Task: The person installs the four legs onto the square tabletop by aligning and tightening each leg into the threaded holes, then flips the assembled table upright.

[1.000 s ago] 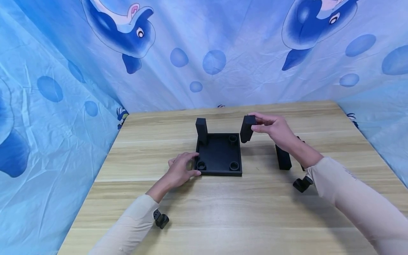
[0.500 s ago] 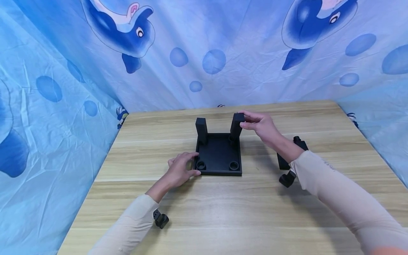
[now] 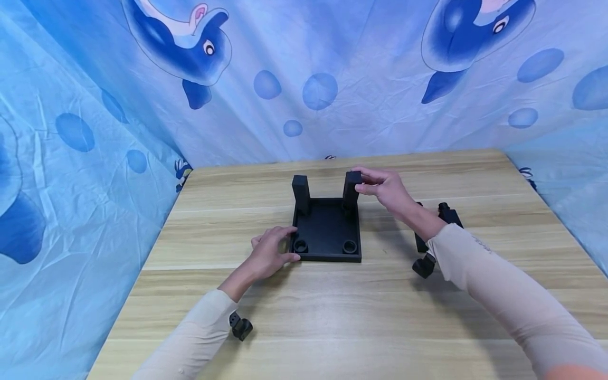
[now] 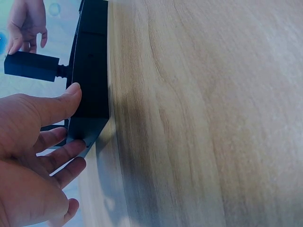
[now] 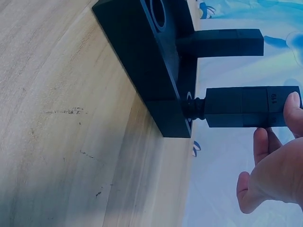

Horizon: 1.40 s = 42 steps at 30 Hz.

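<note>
A black square base with a raised rim lies on the wooden table, round sockets at its corners. My left hand holds its near left corner, thumb along the front side and fingers at the left side. With thumb and fingertips my right hand pinches the top of a black square leg at the far right corner. The leg's narrow ridged end sits at the socket, ridges partly showing in the right wrist view. A matching leg stands upright at the far left corner. Both near sockets hold no leg.
Two more black legs lie right of the base: one leg beside the right sleeve, the other leg partly hidden behind the right forearm. A blue dolphin-print cloth hangs behind and beside the table.
My right hand has moved left with the leg, from beside the base to over its far right socket, then slightly lower. My left hand has stayed at the near left corner.
</note>
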Available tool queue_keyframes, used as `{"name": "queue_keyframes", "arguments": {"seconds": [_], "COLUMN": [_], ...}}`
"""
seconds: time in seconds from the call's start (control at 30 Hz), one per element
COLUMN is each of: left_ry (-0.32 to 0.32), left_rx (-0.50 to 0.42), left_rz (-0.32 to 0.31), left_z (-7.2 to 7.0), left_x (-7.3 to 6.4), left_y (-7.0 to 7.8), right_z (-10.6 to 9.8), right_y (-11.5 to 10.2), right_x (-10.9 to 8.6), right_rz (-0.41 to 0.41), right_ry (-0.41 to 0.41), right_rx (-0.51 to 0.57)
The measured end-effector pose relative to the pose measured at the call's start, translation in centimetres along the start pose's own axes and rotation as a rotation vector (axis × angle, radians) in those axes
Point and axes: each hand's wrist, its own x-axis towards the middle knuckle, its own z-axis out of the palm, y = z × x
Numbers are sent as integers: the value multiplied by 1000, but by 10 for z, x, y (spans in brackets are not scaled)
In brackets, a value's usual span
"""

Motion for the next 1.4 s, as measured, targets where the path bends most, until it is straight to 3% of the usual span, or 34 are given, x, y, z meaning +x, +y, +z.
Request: {"name": "queue_keyframes", "arguments": {"seconds": [0.37,0.6,0.7,0.9,1.4], "left_ry": [8,6,1,1,-3], "left_rx": [4,6,3,2,-1], "left_rz": [13,10,7,12,0], "left_z": [0,1,0,0,1], "left_x": [0,0,-1,0,1], "left_y": [-2,-2,-2,-3,-4], "right_z": [5,5,7,11,21], "right_y": [4,3,1,0,-1], "right_x": [4,3,3,10,21], "right_rz": [-2,14,-9,-222,-179], "right_ry": [-17,-21,7,-5,26], "right_rx": [8,-40,-147,-516,-610]}}
